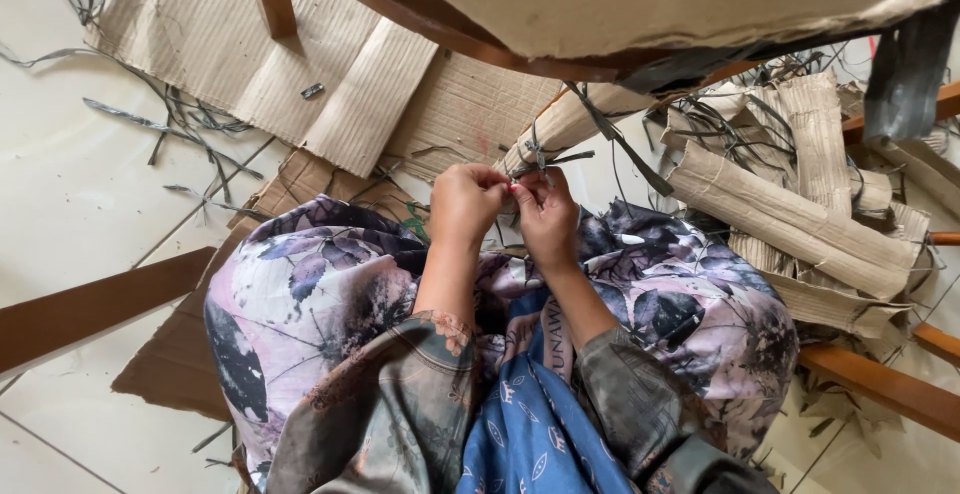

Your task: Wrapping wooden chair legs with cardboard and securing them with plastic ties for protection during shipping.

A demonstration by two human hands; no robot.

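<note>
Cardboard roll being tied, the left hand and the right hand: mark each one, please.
cardboard roll point(570, 119), head view, on its bare ribbed side.
left hand point(465, 204), head view, on the back of the hand.
right hand point(548, 219), head view, on the back of the hand.

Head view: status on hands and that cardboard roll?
Left hand and right hand pinch grey strip tied round cardboard roll. Roll under chair frame. Nothing blocking.

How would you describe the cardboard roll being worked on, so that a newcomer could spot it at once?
Start at the curved wooden frame overhead. Just below it, a rolled cardboard tube slants down toward the left hand and right hand. Unlike the rolls piled to the right, dark strips wrap its near end at the fingertips.
</note>
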